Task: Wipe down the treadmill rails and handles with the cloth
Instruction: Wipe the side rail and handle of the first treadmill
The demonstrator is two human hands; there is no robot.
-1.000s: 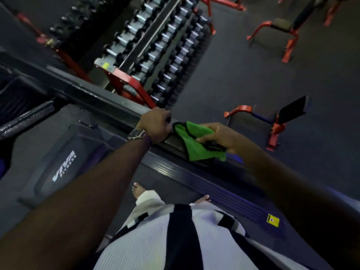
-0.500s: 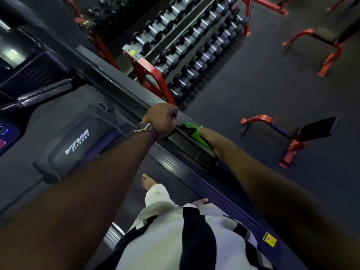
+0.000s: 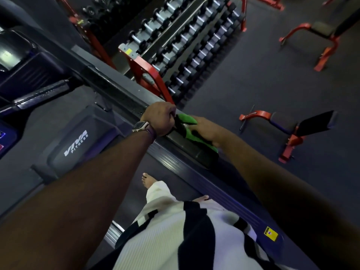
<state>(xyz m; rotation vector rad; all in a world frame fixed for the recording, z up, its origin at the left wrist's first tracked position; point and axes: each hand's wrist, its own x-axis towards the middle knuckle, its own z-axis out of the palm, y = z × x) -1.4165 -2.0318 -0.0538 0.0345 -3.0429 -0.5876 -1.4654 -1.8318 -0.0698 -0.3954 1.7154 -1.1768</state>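
I stand on a treadmill, looking down at its dark right-hand rail (image 3: 116, 92), which runs diagonally from upper left to lower right. My left hand (image 3: 160, 117), with a watch at the wrist, is closed around the rail. Right beside it my right hand (image 3: 206, 127) presses a bright green cloth (image 3: 191, 134) around the rail's padded end; the cloth wraps over the top and down the outer side. The two hands almost touch. The fingers of my right hand are hidden under the cloth.
A grey motor cover marked VIVA FITNESS (image 3: 78, 143) lies below the rail, the console (image 3: 23, 61) at upper left. A red dumbbell rack (image 3: 185, 47) stands just beyond the rail. Red benches (image 3: 288, 129) sit on the dark floor at right. My bare feet (image 3: 148, 181) are on the belt.
The cloth, spread loose over the rail a second ago, is now wrapped tight around it under my right hand, close against my left hand. The view has shifted slightly; my left hand keeps its grip.
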